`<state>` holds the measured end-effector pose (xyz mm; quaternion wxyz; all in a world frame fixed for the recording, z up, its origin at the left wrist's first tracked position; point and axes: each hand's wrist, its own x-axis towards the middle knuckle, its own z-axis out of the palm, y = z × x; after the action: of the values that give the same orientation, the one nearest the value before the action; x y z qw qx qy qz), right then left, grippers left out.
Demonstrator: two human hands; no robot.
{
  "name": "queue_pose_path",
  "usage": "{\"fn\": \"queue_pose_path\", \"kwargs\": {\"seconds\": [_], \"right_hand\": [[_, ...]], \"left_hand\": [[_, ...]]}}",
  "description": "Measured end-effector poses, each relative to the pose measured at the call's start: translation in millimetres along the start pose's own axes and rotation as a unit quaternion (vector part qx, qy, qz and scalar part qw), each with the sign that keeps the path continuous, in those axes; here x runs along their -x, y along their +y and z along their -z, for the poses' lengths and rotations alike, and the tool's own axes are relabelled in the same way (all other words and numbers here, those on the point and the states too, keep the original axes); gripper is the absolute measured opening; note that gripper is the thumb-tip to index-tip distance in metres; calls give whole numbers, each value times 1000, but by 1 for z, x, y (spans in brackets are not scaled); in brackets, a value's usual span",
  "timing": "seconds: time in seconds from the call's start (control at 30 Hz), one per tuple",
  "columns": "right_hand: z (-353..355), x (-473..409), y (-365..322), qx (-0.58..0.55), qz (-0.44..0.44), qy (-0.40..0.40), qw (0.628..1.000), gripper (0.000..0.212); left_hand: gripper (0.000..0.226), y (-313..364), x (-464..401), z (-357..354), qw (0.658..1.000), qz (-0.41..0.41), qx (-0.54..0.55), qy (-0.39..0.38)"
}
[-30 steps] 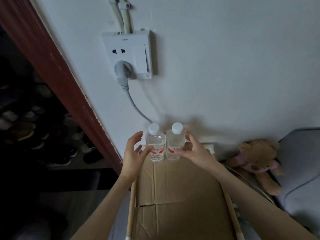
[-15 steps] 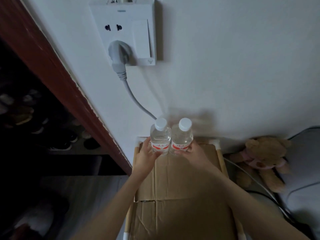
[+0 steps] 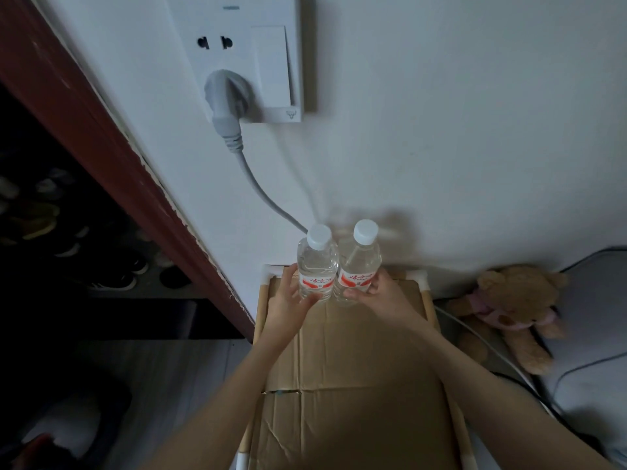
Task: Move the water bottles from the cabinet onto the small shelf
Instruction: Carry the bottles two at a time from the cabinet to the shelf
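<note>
White wall backs the shelf (image 3: 342, 351) (cardboard-topped), where two bottles (image 3: 317, 266) stand touching at its 12 o'clock edge. Left hand (image 3: 288, 300) curls around the left bottle, right hand (image 3: 380, 296) around the right (image 3: 358, 262). Placement looks nearly done; next, both hands should let go gently without tipping them.

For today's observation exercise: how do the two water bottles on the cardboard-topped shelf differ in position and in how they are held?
The left bottle stands nearer the grey cable; the right bottle stands nearer the teddy bear. The left hand holds the left bottle, the right hand the right bottle. Both are upright, clear, white-capped, red-labelled and side by side.
</note>
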<state>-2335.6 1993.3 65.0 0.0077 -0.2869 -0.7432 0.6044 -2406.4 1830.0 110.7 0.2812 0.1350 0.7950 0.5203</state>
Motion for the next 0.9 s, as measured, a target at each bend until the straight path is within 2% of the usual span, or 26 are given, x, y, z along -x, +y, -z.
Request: {"fn": "queue_pose_path", "kwargs": {"seconds": [0.3,0.57,0.9], "right_hand": [[-6,4,6,-7,-4,19,1000,78],[-8,9,1,-17,-7,12,1000,72],[-9,13,-4,-8,-16,-3,1000,65]], "left_hand": [[56,-8,-7,-1,1000,-3,-9,-4],[68,-26,-15,1,1000,-7,-21,-15],[68,-36,-27,4,997,-1,-64,-31]]}}
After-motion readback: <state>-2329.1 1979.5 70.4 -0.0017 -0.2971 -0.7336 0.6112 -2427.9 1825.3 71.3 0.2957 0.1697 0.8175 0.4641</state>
